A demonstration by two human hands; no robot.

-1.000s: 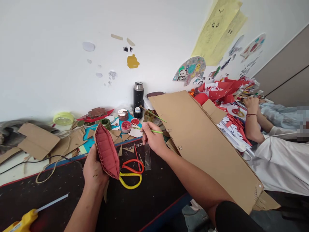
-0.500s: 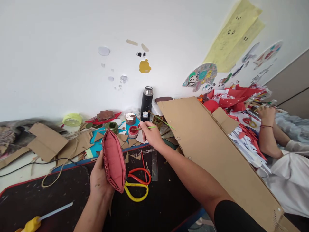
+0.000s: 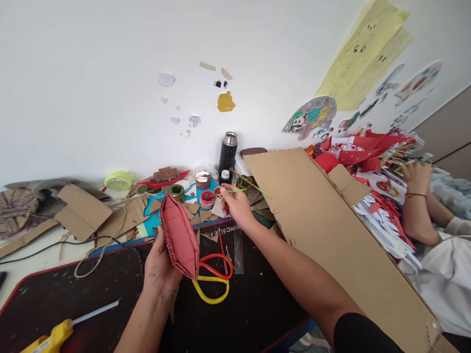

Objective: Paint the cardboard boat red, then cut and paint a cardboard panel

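In my left hand is a red-painted cardboard piece, long and boat-shaped with a raised corrugated rim, tilted so its hollow side faces me. My right hand pinches a thin green paintbrush. The brush's bristle end is at the mouth of a small jar of red paint; whether it touches the paint I cannot tell. Right beside the cardboard piece lie scissors with red and yellow handles, their blades hidden behind it. A second green-handled brush leans against the large cardboard to the right.
A large cardboard sheet slants across the right side. Behind the jars stands a black thermos. Green and white paint jars sit nearby. A yellow glue gun lies front left. At far right is another person's hand.
The view has shifted slightly, so most things sit a little further right. The brush stays at the red paint jar, and both hands keep their holds.
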